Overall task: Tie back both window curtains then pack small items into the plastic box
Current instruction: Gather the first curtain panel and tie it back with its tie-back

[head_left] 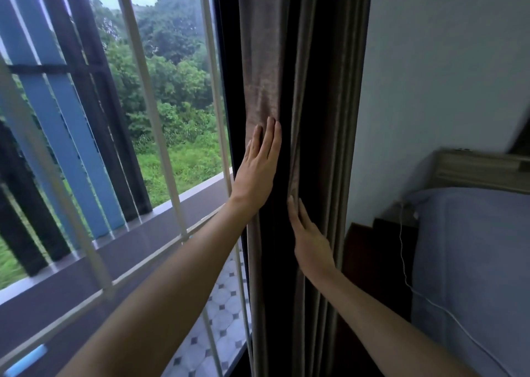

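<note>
We press the gathered curtain (315,61) at the right edge of the window (172,95), left hand (258,161) and right hand (311,242) flat, each grip wide and holding nothing; no tie-back is on yet, and the plastic box is unseen.

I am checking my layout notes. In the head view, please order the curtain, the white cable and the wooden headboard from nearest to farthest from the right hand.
1. The curtain: the right hand rests flat on its folds.
2. The white cable: to the right, hanging beside the bed.
3. The wooden headboard: upper right, behind the bed.
</note>
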Tool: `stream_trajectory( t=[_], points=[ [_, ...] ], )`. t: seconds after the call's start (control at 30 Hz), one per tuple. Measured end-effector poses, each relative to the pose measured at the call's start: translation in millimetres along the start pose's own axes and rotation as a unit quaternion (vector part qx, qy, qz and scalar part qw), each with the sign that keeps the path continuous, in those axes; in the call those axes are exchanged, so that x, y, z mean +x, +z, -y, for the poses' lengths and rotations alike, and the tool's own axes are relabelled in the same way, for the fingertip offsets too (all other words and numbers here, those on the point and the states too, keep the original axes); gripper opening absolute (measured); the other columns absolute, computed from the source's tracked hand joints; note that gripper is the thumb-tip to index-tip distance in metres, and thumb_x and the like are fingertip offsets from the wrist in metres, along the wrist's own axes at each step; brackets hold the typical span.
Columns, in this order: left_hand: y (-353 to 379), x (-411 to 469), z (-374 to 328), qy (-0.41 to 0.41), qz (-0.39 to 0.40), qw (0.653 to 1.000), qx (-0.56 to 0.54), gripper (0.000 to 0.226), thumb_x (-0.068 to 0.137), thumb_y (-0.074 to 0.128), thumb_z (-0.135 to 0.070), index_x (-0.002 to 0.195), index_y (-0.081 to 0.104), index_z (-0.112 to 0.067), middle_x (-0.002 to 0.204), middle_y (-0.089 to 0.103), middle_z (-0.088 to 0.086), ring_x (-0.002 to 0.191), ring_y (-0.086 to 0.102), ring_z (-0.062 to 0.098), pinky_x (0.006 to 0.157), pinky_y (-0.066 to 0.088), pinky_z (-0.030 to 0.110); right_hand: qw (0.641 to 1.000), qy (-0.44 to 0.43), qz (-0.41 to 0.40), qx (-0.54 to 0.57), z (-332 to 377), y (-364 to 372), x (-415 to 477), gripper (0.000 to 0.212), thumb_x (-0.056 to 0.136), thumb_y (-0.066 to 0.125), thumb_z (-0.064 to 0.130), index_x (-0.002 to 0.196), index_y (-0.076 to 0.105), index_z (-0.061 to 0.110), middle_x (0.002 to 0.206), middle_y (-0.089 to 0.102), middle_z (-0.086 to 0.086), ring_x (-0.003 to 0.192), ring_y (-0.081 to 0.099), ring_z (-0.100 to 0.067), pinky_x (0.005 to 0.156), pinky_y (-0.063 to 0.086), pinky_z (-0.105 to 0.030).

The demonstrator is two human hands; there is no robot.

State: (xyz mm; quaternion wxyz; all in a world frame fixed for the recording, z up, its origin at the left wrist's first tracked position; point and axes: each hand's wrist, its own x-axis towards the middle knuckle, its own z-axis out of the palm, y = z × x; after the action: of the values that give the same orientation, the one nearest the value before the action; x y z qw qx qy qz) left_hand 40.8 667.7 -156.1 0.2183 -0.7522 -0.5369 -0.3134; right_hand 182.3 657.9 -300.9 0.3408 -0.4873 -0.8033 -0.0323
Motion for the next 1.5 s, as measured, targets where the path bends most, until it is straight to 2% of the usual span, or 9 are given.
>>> stream_trajectory(
  t=[0.13,0.37,0.5,0.63,0.83,1.03,1.2,1.33,1.5],
  points=[
    [3.0,0.9,-6.0,-0.008,-0.011,1.0,-0.022,0.098,0.068,0.031,0.022,0.152,-0.007,-0.012,0.161,-0.011,0.005,0.148,-0.011,0.03,0.122,0.009,0.044,0.999,0.032,0.022,-0.008,11.6,9.6,-21.6,0.094,0.088,0.054,-0.003,0.154,-0.005,0.028,0.162,0.01,-0.008,0.122,0.054,-0.033,0.067,0.059,-0.028],
    [10.9,-5.5,-20.8,-0.042,-0.008,0.984,-0.174,0.1,0.067,0.029,0.022,0.152,-0.009,-0.013,0.16,-0.012,-0.004,0.148,-0.013,0.016,0.122,0.012,0.039,0.999,0.039,0.016,-0.004,26.6,11.2,-39.8,0.098,0.082,0.055,-0.01,0.155,-0.001,0.026,0.162,0.013,-0.004,0.117,0.054,-0.037,0.05,0.049,-0.02],
    [9.8,-10.7,-37.5,-0.063,-0.04,0.946,-0.316,0.083,0.079,0.027,0.018,0.154,0.002,-0.011,0.162,0.004,0.004,0.149,0.003,0.012,0.122,0.013,0.038,1.0,0.029,0.005,0.01,27.4,16.8,-47.7,0.094,0.083,0.054,-0.009,0.155,0.002,0.023,0.162,0.015,0.0,0.111,0.057,-0.034,0.058,0.056,-0.025],
    [10.1,-7.0,-43.6,-0.07,-0.106,0.927,-0.352,0.052,0.103,0.032,-0.02,0.152,0.018,-0.013,0.155,0.03,0.016,0.141,0.033,0.025,0.113,0.035,0.043,0.999,0.026,-0.016,0.016,27.3,20.0,-45.2,0.091,0.082,0.058,-0.009,0.154,0.01,0.02,0.16,0.022,0.0,0.103,0.061,-0.031,0.054,0.055,-0.024],
    [15.1,22.5,-23.8,-0.119,-0.088,0.924,-0.353,0.069,0.089,0.062,-0.044,0.141,0.024,-0.02,0.16,0.018,0.005,0.141,0.034,0.022,0.111,0.038,0.039,0.999,0.023,-0.023,0.025,19.8,24.9,-44.2,0.093,0.083,0.056,-0.008,0.155,0.005,0.021,0.161,0.019,0.001,0.117,0.057,-0.034,0.064,0.058,-0.025],
    [28.3,32.9,-24.3,-0.129,-0.047,0.924,-0.357,0.088,0.087,0.041,0.01,0.151,-0.002,-0.032,0.157,0.027,0.004,0.142,0.033,0.024,0.112,0.036,0.048,0.996,-0.031,0.052,0.069,3.6,28.8,-55.7,0.059,0.099,0.042,0.016,0.153,0.021,0.026,0.156,0.022,0.014,0.13,0.047,-0.02,0.099,0.045,-0.03],
    [31.4,24.9,-18.3,-0.099,-0.115,0.951,-0.269,0.107,0.073,0.035,0.027,0.151,-0.014,-0.028,0.161,-0.001,-0.003,0.149,0.012,0.026,0.112,0.033,0.052,0.97,-0.016,-0.216,0.112,-14.3,-17.1,0.5,0.043,0.095,0.055,0.031,0.136,0.053,0.016,0.146,0.045,-0.003,0.129,0.043,-0.016,0.107,0.039,-0.033],
    [27.4,20.3,-17.3,-0.065,-0.165,0.969,-0.172,0.107,0.068,0.035,0.031,0.15,-0.018,-0.013,0.161,-0.013,0.004,0.149,-0.005,0.018,0.12,0.016,0.047,0.932,-0.011,-0.336,0.136,-9.5,-96.8,96.4,0.054,0.093,0.062,0.026,0.141,0.044,0.011,0.142,0.044,-0.015,0.132,0.041,-0.024,0.107,0.041,-0.039],
    [30.9,17.5,-9.5,-0.018,-0.188,0.981,-0.046,0.1,0.064,0.031,0.028,0.15,-0.006,-0.004,0.158,-0.009,0.008,0.149,-0.005,0.025,0.121,0.014,0.048,0.944,-0.013,-0.29,0.156,-10.6,-119.1,158.1,0.078,0.09,0.066,0.018,0.152,0.02,0.011,0.148,0.036,-0.015,0.136,0.037,-0.025,0.113,0.036,-0.04]
  ],
)
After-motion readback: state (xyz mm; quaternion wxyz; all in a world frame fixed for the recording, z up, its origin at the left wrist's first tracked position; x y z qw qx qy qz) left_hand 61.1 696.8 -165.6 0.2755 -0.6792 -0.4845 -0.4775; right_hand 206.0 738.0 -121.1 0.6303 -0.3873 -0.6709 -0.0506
